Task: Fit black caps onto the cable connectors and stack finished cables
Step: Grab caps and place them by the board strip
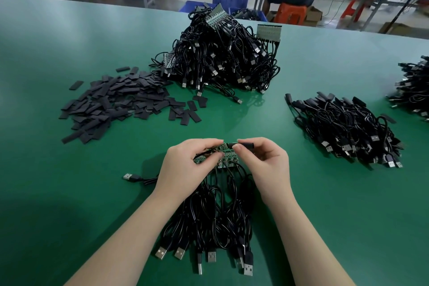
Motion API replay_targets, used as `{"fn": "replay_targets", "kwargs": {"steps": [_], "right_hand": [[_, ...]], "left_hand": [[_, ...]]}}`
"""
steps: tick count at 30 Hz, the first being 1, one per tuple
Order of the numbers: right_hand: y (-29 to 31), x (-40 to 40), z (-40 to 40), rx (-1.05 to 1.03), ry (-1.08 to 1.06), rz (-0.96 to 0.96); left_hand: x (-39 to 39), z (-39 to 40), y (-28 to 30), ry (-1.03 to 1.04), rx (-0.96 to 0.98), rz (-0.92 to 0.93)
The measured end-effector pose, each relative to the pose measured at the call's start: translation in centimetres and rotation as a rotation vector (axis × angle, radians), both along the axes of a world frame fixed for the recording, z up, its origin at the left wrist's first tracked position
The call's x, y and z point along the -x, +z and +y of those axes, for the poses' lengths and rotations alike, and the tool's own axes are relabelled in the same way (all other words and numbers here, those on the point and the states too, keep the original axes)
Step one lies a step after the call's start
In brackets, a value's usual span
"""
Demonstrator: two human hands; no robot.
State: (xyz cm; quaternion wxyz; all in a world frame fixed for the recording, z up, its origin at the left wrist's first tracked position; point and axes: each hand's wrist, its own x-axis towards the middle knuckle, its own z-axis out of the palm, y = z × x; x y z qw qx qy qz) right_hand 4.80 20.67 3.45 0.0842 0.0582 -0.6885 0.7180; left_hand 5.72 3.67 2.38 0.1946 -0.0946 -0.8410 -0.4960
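At the worktop's (69,181) 6 o'clock, the left hand (183,167) pinches the small green board (220,150) while the right hand (260,162) pinches a black cap (243,145) at its end; best keep cap and board aligned, sliding squarely rather than forcing.

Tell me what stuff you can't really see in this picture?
- Green circuit boards: head view, mostly covered by the left hand and right hand.
- Black cap: right-hand fingers hide most of it.
- Far-right cable pile: cut off by the picture's edge.
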Motion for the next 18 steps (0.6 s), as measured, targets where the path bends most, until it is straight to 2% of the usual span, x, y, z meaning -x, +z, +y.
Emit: {"fn": "replay_targets", "kwargs": {"steps": [7,18], "right_hand": [[-0.44,0.03,0.22,-0.086,-0.004,0.053],[0.08,0.08,0.87,-0.26,0.008,0.106]], "left_hand": [[0.11,-0.17,-0.34,-0.031,0.066,-0.002],[0.21,-0.25,-0.63,-0.093,0.056,-0.06]]}}
